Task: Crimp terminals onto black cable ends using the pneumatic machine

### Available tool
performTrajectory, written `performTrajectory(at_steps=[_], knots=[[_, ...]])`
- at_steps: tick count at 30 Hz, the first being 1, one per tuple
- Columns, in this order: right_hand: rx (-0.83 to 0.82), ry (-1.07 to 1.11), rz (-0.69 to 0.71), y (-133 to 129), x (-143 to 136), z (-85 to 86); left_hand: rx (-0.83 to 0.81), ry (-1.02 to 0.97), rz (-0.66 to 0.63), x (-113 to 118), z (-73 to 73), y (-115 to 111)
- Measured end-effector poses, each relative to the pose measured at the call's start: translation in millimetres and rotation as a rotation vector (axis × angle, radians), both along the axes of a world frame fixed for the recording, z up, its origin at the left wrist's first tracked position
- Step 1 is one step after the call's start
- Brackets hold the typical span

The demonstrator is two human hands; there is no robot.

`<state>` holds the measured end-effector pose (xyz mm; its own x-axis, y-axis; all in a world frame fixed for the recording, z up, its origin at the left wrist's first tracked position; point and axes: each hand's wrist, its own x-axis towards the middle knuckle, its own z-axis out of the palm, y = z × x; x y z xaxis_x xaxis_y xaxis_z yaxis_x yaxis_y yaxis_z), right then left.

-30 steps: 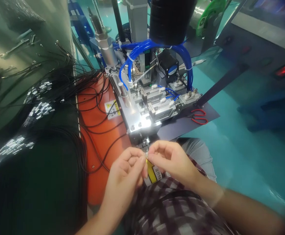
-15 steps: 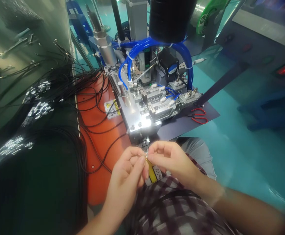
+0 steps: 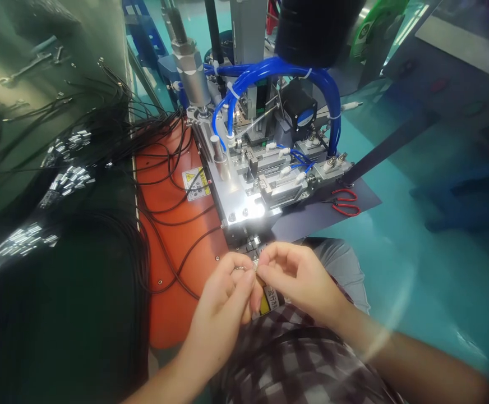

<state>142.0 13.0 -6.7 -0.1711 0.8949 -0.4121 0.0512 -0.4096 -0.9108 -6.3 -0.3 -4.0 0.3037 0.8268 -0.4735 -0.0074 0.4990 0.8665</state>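
Observation:
My left hand (image 3: 227, 292) and my right hand (image 3: 293, 275) meet fingertip to fingertip at the front edge of a metal machine (image 3: 238, 199). Both are closed in a pinch around something small between them, too small and too hidden to name. A thin wire-like loop shows by the left fingers. Just beyond the fingertips is a small dark metal fixture (image 3: 250, 247) under the machine's bright plate. Below the hands a yellow label (image 3: 265, 304) is partly covered.
Black cables (image 3: 160, 219) run over the orange board (image 3: 173, 320) on the left, beside bundles with shiny ends (image 3: 28, 240). Red-handled scissors (image 3: 346, 203) lie right of the machine. Blue tubes (image 3: 332, 106) arch over it. A wrench (image 3: 23, 70) lies upper left.
The view has shifted slightly, so the machine appears a little further right. Both hands keep their pinch, with only a slight shift of the fingers.

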Motion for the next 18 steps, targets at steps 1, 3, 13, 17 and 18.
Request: performTrajectory(at_steps=[1,3,13,17,18], knots=[[0.003,0.000,0.003,0,0,-0.4,-0.003,-0.007,0.005,0,-0.3,0],[0.013,0.014,0.020,-1,0,-1.9,-0.012,-0.032,0.017,0,-0.4,-1],[0.090,-0.078,0.083,7,14,-0.6,-0.122,-0.122,0.052,-2,-1.4,4],[0.146,-0.164,0.155,6,13,-1.8,-0.126,-0.137,0.046,-2,-3.2,5],[0.173,-0.189,0.154,4,12,-1.9,-0.121,-0.136,0.044,-2,-3.3,5]])
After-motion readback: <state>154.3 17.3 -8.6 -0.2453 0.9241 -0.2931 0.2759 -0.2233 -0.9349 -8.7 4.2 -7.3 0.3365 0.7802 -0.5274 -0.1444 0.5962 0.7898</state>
